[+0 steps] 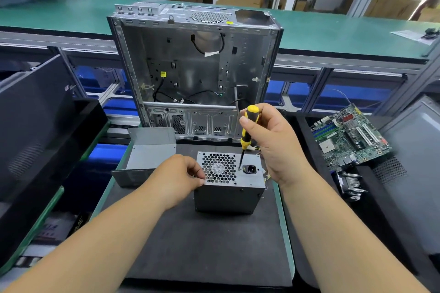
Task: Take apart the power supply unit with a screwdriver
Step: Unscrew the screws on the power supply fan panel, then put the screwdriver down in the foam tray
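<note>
PSU (pixel 229 182) stands at mat (pixel 202 245) centre, grille up so you reach its screws | your left hand (pixel 177 179) pinches its left edge to steady it | your right hand (pixel 273 140) grips screwdriver (pixel 246 135) upright, tip beside the socket

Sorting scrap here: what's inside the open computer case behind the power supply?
The case holds only loose black cables, a looped cable with a white tag, and a yellow sticker on bare metal. No boards show. Its lower right corner is hidden behind the right hand and screwdriver.
</note>
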Demonstrator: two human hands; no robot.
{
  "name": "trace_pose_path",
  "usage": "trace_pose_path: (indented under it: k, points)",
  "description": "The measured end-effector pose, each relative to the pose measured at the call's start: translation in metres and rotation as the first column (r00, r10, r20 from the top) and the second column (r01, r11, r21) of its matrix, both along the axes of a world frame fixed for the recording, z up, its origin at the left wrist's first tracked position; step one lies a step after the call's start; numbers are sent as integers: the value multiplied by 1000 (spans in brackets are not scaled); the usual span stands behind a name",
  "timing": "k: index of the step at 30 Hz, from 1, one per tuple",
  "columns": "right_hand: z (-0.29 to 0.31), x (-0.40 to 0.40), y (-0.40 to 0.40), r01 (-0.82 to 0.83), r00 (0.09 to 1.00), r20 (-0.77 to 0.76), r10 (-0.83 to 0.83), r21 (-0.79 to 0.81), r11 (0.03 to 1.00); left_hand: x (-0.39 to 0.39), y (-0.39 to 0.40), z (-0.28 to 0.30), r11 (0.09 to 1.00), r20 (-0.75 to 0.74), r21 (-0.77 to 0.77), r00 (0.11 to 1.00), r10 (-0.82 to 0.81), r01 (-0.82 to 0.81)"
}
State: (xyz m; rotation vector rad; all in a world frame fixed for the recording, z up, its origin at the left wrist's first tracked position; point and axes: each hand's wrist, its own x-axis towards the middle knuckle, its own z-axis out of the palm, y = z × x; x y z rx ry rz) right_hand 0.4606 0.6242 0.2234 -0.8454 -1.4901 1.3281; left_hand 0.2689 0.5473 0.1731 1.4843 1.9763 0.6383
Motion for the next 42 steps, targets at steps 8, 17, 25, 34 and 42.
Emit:
trace_pose_path:
  k: [8, 17, 25, 34, 42]
  points:
    - [-2, 13, 5, 51, 999, -1, -51, 13, 999, 8, 5, 4, 996, 35, 91, 999, -10, 7]
    - [-14, 87, 13, 347, 882, 245, -402, 237, 907, 79, 25, 14, 970, 225, 214, 960, -164, 115]
    - [-49, 193, 17, 593, 661, 494, -565, 117, 797, 176, 44, -4, 925, 123, 191, 927, -355, 329]
    - [-92, 261, 16, 646, 698, 586, -412, -265, 716, 243, 62, -31, 938, 197, 96, 917, -346, 333]
    - [-132, 271, 24, 616, 641, 698, -318, -221, 756, 247, 64, -36, 963, 221, 52, 938, -269, 264]
